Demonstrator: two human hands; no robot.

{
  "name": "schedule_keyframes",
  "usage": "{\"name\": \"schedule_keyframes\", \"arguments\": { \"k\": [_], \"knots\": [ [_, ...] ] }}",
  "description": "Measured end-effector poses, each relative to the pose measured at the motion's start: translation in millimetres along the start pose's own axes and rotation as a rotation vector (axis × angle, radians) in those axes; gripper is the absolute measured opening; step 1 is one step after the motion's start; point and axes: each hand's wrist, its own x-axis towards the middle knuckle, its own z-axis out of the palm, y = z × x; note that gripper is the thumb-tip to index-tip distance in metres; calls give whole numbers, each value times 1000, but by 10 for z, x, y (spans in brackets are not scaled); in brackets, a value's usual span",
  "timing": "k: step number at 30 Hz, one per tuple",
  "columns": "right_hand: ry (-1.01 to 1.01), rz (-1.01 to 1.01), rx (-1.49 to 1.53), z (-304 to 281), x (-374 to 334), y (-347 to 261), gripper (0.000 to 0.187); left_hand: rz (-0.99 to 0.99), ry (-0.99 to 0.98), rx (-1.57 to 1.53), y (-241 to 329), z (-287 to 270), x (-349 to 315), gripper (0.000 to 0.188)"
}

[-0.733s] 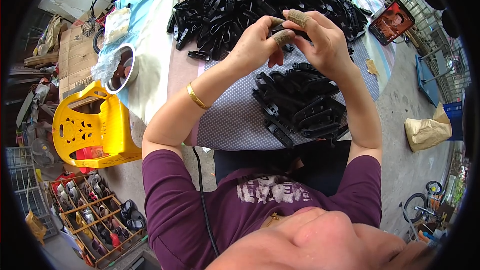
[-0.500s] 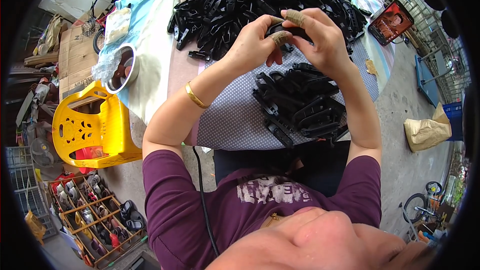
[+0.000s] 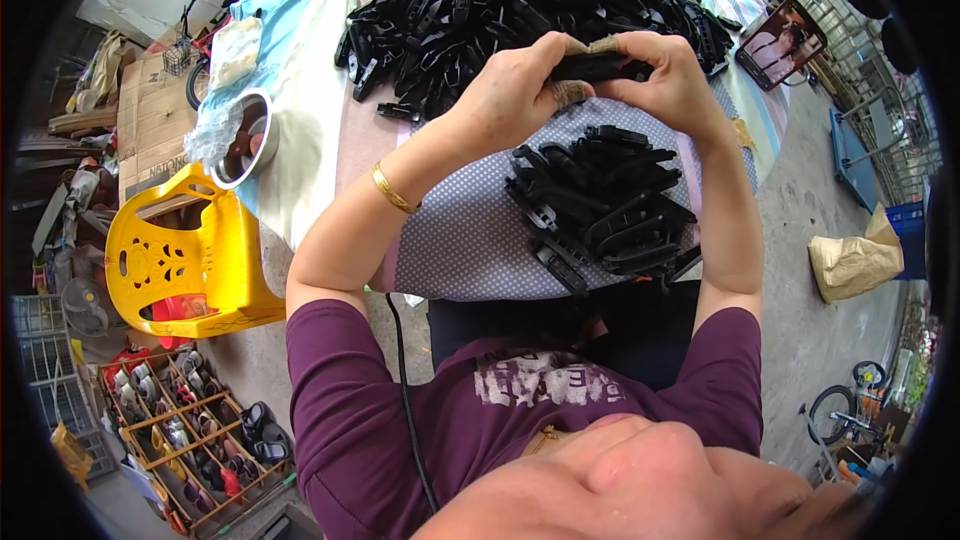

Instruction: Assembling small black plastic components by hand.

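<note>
My left hand (image 3: 508, 90) and my right hand (image 3: 668, 88) meet over the table, both closed on one long black plastic part (image 3: 603, 68). Thumbs press along its near side while fingers curl over the far side. Tan tape or finger wraps cover several of my fingertips. Right behind the hands spreads a large heap of similar black plastic parts (image 3: 440, 30). Closer to my body lies a smaller pile of black parts (image 3: 600, 202), roughly stacked near the table's front edge. The part's exact kind cannot be made out.
A dotted cloth covers the table (image 3: 450, 250). To the left are a metal bowl (image 3: 268, 145) with plastic wrap and a yellow chair (image 3: 215, 250). A phone (image 3: 782, 45) stands at the right edge. A paper sack (image 3: 850, 265) sits on the floor; a black cable (image 3: 405, 380) hangs before me.
My right hand has shifted slightly right and lower, its fingers flattening along the black part. The left hand has turned a little. The phone's picture is different.
</note>
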Motion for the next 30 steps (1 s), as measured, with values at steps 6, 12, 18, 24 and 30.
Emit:
{"name": "schedule_keyframes", "arguments": {
  "k": [6, 12, 18, 24, 30],
  "knots": [
    [158, 321, -4, -561, -259, 248, 46, 258, -174, -100, 197, 155, -24, 39],
    [88, 307, -990, -314, -187, 395, 25, 233, -275, -224, 199, 102, -72, 58],
    [185, 186, -611, -192, -27, 160, 17, -342, -33, -534, 7, 88, -6, 43],
    [188, 37, 323, 295, 93, -35, 17, -158, 181, -102, 6, 146, -50, 48],
    [-29, 86, -218, 265, 117, 114, 30, -255, 353, -312, -162, 54, 40, 44]
  ]
}}
